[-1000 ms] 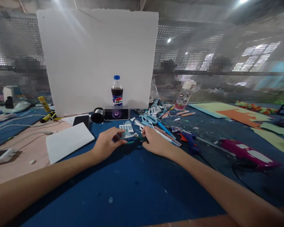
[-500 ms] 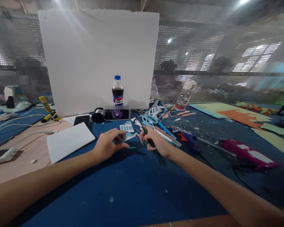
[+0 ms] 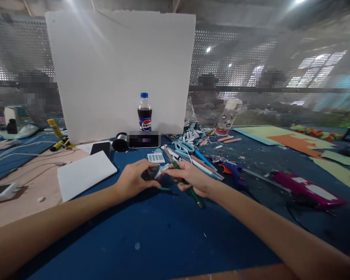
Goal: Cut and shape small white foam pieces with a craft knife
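My left hand (image 3: pixel 135 175) is closed, thumb and fingers curled round a small light-blue and white piece (image 3: pixel 160 170), partly hidden behind the fingers. A thin teal strip (image 3: pixel 165 189) shows just beyond the left thumb tip; I cannot tell what it is. My right hand (image 3: pixel 189 177) is closed round a slim green-handled tool (image 3: pixel 196 197), its long pale tip pointing away and to the left. The right fingertips reach the white edge of the small piece. Just past the hands lies a small white tile with blue markings (image 3: pixel 156 157).
Behind the hands stand a cola bottle (image 3: pixel 145 118), a phone (image 3: pixel 144 140) and a white board (image 3: pixel 122 70). To the right lie blue scissors (image 3: pixel 183 147), paper scraps, a blue glue gun (image 3: pixel 235 175) and a magenta tool (image 3: pixel 306 190). A white sheet (image 3: pixel 87 175) lies left.
My right hand has moved slightly left, bringing its fingertips to the small piece. The green tool has turned, its tip leaning further left. My left hand has barely moved.
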The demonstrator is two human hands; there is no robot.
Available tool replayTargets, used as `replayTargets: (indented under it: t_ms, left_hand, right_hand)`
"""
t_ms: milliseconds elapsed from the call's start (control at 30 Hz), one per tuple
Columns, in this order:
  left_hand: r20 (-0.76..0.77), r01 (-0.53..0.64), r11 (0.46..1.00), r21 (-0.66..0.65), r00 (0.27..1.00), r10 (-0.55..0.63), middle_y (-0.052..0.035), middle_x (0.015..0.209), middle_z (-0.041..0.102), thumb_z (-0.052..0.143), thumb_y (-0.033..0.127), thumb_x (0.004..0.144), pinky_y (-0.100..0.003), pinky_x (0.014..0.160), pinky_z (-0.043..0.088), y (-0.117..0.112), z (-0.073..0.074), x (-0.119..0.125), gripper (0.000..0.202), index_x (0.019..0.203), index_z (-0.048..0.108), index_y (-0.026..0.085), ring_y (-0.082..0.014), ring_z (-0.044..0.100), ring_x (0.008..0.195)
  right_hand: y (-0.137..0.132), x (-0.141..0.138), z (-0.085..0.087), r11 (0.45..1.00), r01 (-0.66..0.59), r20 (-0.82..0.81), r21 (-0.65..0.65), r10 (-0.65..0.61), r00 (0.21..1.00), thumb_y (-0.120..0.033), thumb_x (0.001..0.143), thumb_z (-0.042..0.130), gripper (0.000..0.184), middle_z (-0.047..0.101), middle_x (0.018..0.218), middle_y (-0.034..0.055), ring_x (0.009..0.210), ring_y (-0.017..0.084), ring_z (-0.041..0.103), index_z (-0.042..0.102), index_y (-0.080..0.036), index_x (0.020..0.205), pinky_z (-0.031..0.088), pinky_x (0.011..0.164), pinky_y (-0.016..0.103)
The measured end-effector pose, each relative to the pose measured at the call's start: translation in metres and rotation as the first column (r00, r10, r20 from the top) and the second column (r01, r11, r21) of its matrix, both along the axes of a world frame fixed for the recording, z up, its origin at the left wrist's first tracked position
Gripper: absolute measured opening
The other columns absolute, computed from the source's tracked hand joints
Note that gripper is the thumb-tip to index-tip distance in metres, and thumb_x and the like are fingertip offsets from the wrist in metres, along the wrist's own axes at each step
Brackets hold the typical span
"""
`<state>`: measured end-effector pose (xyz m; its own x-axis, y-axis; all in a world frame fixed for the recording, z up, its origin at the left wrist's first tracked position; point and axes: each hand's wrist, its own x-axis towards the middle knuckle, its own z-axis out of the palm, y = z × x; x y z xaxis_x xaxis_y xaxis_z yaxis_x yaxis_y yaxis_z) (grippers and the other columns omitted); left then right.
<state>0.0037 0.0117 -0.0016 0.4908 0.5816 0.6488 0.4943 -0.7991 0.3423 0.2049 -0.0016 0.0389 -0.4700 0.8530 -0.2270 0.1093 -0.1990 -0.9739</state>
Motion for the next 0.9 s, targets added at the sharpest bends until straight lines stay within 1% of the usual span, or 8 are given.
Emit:
replayTargets:
  t_ms: [100, 167, 367, 500, 600, 733, 800, 900]
  left_hand:
    - [-0.06, 0.093, 0.996, 0.02, 0.994, -0.091, -0.0128, 0.107, 0.058, 0.065, 0.047, 0.072, -0.035, 0.078, 0.05, 0.002, -0.001, 0.0, 0.062, 0.122, 0.044, 0.016, -0.0231, 0.057, 0.097]
    - [-0.101, 0.16, 0.987, 0.013, 0.982, -0.158, -0.0136, 0.117, 0.054, 0.062, 0.04, 0.077, -0.039, 0.086, 0.047, 0.004, -0.001, 0.0, 0.059, 0.127, 0.039, 0.019, -0.0239, 0.052, 0.107]
    - [-0.07, 0.196, 0.98, 0.034, 0.979, -0.193, -0.012, 0.116, 0.056, 0.062, 0.027, 0.079, -0.039, 0.088, 0.047, 0.005, -0.003, -0.002, 0.052, 0.126, 0.041, 0.021, -0.0225, 0.054, 0.106]
    - [-0.086, 0.242, 0.97, 0.007, 0.967, -0.24, -0.0107, 0.115, 0.057, 0.063, 0.023, 0.078, -0.037, 0.088, 0.047, 0.004, -0.003, -0.001, 0.048, 0.122, 0.044, 0.02, -0.021, 0.054, 0.106]
    - [-0.102, 0.183, 0.983, -0.011, 0.978, -0.183, -0.0099, 0.113, 0.056, 0.06, 0.019, 0.08, -0.035, 0.086, 0.048, 0.003, -0.003, 0.001, 0.043, 0.12, 0.045, 0.019, -0.0202, 0.055, 0.103]
    - [-0.136, 0.054, 0.998, -0.033, 0.989, -0.058, -0.0099, 0.111, 0.054, 0.047, 0.009, 0.084, -0.036, 0.087, 0.047, 0.0, -0.001, 0.004, 0.038, 0.122, 0.043, 0.017, -0.0201, 0.053, 0.103]
    - [-0.138, 0.026, 0.999, -0.045, 0.99, -0.032, -0.0096, 0.11, 0.053, 0.041, 0.007, 0.086, -0.036, 0.088, 0.045, -0.002, 0.001, 0.004, 0.037, 0.121, 0.043, 0.017, -0.0197, 0.051, 0.103]
    - [-0.138, 0.032, 0.998, -0.059, 0.99, -0.04, -0.0103, 0.111, 0.051, 0.041, 0.012, 0.087, -0.037, 0.089, 0.045, -0.005, 0.004, 0.004, 0.034, 0.12, 0.042, 0.017, -0.0205, 0.05, 0.103]
  right_hand:
    - [0.001, 0.002, 0.002, 0.999, -0.026, -0.041, -0.028, 0.025, 0.999, -0.029, 0.073, 0.062, 0.021, 0.022, 0.053, -0.0072, 0.047, 0.005, 0.014, 0.047, -0.016, 0.067, 0.009, 0.039, 0.02]
    - [0.001, 0.003, 0.002, 0.998, -0.049, -0.056, -0.038, 0.047, 0.997, -0.026, 0.072, 0.063, 0.025, 0.022, 0.054, -0.0072, 0.047, 0.005, 0.012, 0.041, -0.017, 0.063, 0.01, 0.039, 0.019]
    - [0.002, 0.002, 0.0, 0.997, -0.073, 0.031, -0.029, 0.074, 0.997, -0.021, 0.07, 0.06, 0.016, 0.026, 0.054, -0.0068, 0.047, 0.006, 0.017, 0.044, -0.017, 0.068, 0.011, 0.038, 0.018]
    - [-0.001, -0.001, 0.002, 0.998, -0.066, 0.081, -0.023, 0.068, 0.994, -0.026, 0.071, 0.058, 0.013, 0.029, 0.055, -0.0061, 0.047, 0.006, 0.02, 0.048, -0.017, 0.07, 0.013, 0.038, 0.018]
    - [0.0, -0.002, 0.0, 1.0, 0.004, 0.126, 0.004, -0.005, 0.992, -0.026, 0.071, 0.057, 0.013, 0.029, 0.055, -0.0064, 0.046, 0.005, 0.02, 0.047, -0.018, 0.071, 0.014, 0.038, 0.018]
    - [0.008, 0.0, -0.008, 0.975, 0.19, 0.222, 0.118, -0.213, 0.951, -0.025, 0.072, 0.055, 0.011, 0.027, 0.055, -0.0071, 0.044, 0.005, 0.018, 0.047, -0.018, 0.073, 0.016, 0.039, 0.02]
    - [0.014, 0.002, -0.011, 0.965, 0.204, 0.211, 0.164, -0.236, 0.949, -0.029, 0.074, 0.054, 0.014, 0.023, 0.054, -0.0075, 0.043, 0.006, 0.018, 0.046, -0.018, 0.071, 0.017, 0.04, 0.021]
    - [0.019, 0.005, -0.014, 0.955, 0.168, 0.19, 0.245, -0.217, 0.958, -0.032, 0.075, 0.052, 0.016, 0.028, 0.055, -0.0062, 0.045, 0.007, 0.024, 0.046, -0.018, 0.072, 0.023, 0.043, 0.023]
